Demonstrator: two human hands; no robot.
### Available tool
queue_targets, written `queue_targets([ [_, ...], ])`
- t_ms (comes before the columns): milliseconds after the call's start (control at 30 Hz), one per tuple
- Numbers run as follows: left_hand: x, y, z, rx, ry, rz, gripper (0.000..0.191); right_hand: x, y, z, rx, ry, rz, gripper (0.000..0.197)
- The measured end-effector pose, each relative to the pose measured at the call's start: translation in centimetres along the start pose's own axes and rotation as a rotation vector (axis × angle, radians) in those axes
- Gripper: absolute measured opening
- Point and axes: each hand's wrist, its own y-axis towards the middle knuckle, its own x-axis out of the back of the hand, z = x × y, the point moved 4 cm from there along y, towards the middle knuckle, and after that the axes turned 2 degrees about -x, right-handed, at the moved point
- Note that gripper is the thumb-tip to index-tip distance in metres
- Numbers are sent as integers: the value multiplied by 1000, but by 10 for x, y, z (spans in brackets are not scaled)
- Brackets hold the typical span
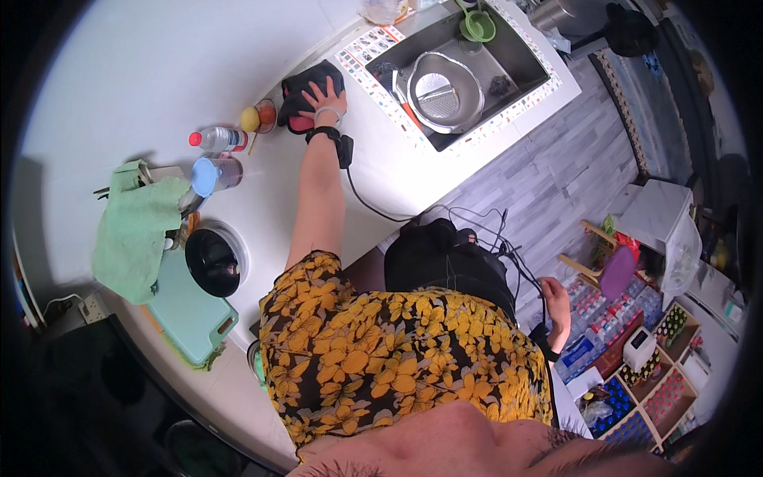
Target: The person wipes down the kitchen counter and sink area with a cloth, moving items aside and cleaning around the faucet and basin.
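My left hand (325, 102) lies with its fingers spread on a dark, bundled fabric item with a pink part (300, 123), at the back of the white counter. A pale bracelet and a black strap with a cabled device are on that wrist. Just left of the bundle, a yellow round item (250, 119) and a reddish one (266, 115) sit at a small clear dish. My right hand (555, 301) hangs low at my other side, fingers curled beside a black cable (524, 266); whether it grips the cable is unclear.
The sink (524, 71) holds a metal pot (447, 92) and green strainer (478, 27). Along the wall stand a bottle (222, 139), a blue-lidded container (216, 175), a green cloth (134, 232) and a black bowl (213, 262). Cables trail towards the floor; packed bottles (608, 319) stand right.
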Motion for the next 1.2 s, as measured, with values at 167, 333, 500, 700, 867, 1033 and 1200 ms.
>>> queue_targets([
  [167, -21, -45, -23, -119, 92, -19, 55, 3, 19, 10, 70, 98, 38, 22],
  [333, -58, -94, -36, -328, 170, -41, 56, 13, 31, 4, 99, 179, 8, 22],
  [500, -90, -156, -55, -463, 242, 19, 58, 18, 23, -23, 94, 166, -40, 24],
  [700, -108, -197, -90, -488, 214, 55, 60, 21, 10, -49, 38, 207, -59, 24],
  [867, -105, -189, -64, -638, 194, 30, 56, 15, 20, -50, 45, 237, -39, 24],
  [1033, -102, -205, 7, -596, 152, -15, 57, 18, 50, -33, 169, 207, -9, 23],
  [1200, -100, -220, 101, -326, 168, -70, 62, 8, 70, 6, 255, 141, 70, 23],
])
